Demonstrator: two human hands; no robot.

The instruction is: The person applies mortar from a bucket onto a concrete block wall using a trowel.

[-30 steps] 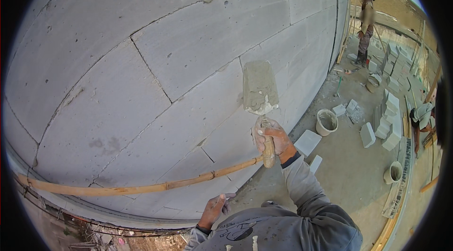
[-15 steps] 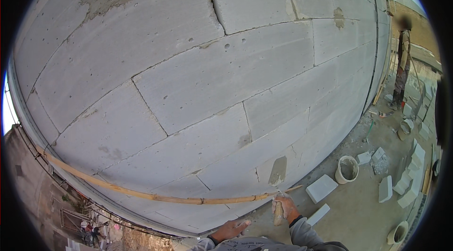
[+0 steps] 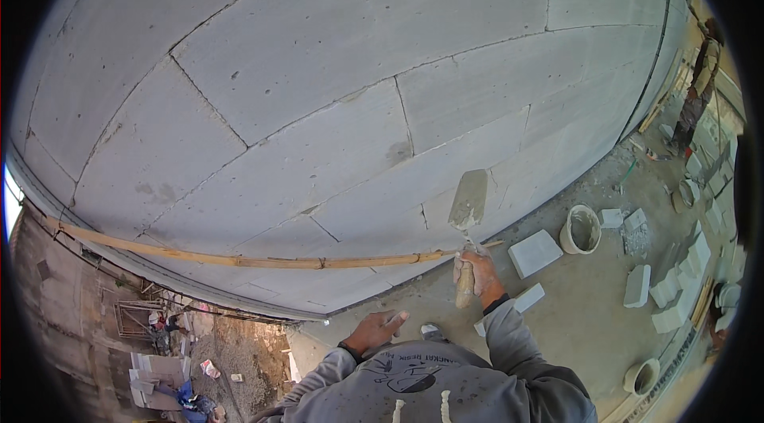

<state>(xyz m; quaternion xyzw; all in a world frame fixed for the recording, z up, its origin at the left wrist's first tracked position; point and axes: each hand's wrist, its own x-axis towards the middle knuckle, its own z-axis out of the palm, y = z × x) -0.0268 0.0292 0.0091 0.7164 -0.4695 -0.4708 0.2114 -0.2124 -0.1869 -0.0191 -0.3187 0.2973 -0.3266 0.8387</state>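
The right hand was closed around the pale handle of a bricklayer's trowel, whose mortar-grey blade pointed up and away from the person, in front of the lower part of the wall; whether it touched the wall could not be told. The left hand was empty, its fingers loosely extended, lower down and to the left of the trowel. Just beyond the hands, a bamboo pole ran across in front of the pale grey block wall, its right end passing behind the trowel's neck. To the right of the trowel, a pale block lay on the concrete floor, with a mortar-smeared bucket just beside it. Farther off at the right stood another person, near scattered blocks.
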